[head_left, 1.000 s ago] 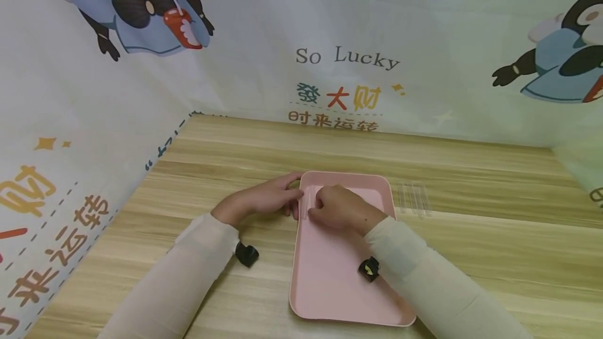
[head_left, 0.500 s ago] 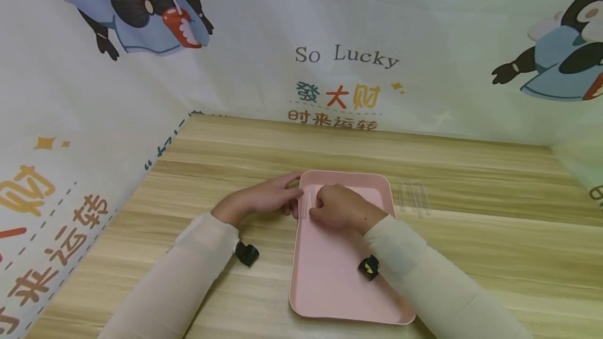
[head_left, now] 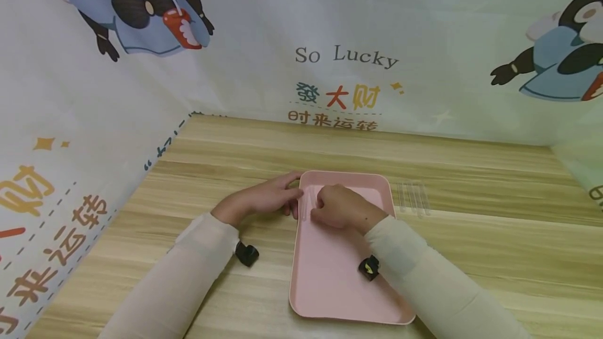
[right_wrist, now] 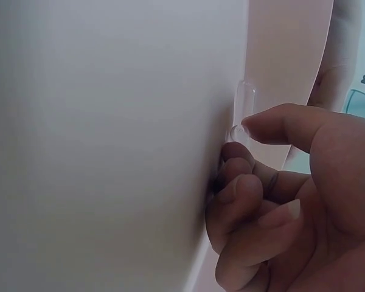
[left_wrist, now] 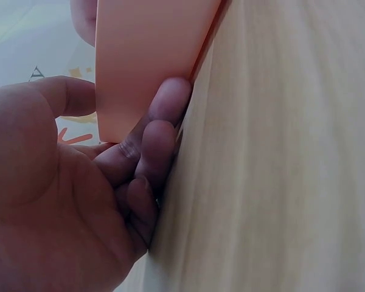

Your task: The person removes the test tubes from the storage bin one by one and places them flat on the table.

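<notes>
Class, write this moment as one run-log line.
left hand: steadies pink tray at far left corner | right hand: pinches clear tube on tray | clear tubes on table right of tray

Bare wood of the table [head_left: 226, 150] lies open across the upper middle and lower right of the head view. The pink tray [head_left: 339, 286] fills the centre, clear tubes [head_left: 413, 198] lie just right of it, and printed cloth walls [head_left: 118, 114] close the left and top.
</notes>
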The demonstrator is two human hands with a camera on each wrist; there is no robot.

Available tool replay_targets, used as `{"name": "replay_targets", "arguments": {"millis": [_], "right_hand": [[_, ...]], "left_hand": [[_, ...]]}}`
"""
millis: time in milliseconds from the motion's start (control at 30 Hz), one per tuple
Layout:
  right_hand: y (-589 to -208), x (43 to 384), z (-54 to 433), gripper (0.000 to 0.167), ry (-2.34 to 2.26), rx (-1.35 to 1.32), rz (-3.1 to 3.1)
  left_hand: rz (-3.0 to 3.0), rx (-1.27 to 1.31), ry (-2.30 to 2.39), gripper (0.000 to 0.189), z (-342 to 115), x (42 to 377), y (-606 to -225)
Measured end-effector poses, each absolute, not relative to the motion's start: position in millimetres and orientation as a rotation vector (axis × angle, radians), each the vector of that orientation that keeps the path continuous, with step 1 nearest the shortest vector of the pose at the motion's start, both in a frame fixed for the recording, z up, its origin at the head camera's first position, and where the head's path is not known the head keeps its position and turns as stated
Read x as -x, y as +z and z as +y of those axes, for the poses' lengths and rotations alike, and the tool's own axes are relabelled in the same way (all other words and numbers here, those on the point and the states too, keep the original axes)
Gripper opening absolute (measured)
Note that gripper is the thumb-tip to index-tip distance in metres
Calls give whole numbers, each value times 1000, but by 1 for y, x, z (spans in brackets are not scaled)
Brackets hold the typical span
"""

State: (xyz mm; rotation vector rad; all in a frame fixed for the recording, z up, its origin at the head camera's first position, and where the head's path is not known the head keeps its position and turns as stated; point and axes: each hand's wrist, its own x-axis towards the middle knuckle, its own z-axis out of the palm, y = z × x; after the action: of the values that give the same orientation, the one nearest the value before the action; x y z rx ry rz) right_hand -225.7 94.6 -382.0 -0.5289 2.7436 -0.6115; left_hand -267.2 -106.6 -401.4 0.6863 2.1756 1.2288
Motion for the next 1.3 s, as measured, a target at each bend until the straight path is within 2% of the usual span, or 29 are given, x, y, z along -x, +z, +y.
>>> {"name": "replay_targets", "arguments": {"millis": [333, 1100, 1300], "right_hand": [[-379, 224, 95, 34, -597, 525, 2752], [-365, 226, 103, 40, -592, 542, 2750], [-362, 226, 109, 37, -566, 580, 2784]], "left_hand": [[2172, -689, 1235, 51, -107, 268, -404], [2173, -684, 1237, 53, -107, 269, -402], [2176, -663, 1223, 52, -107, 269, -401]]}}
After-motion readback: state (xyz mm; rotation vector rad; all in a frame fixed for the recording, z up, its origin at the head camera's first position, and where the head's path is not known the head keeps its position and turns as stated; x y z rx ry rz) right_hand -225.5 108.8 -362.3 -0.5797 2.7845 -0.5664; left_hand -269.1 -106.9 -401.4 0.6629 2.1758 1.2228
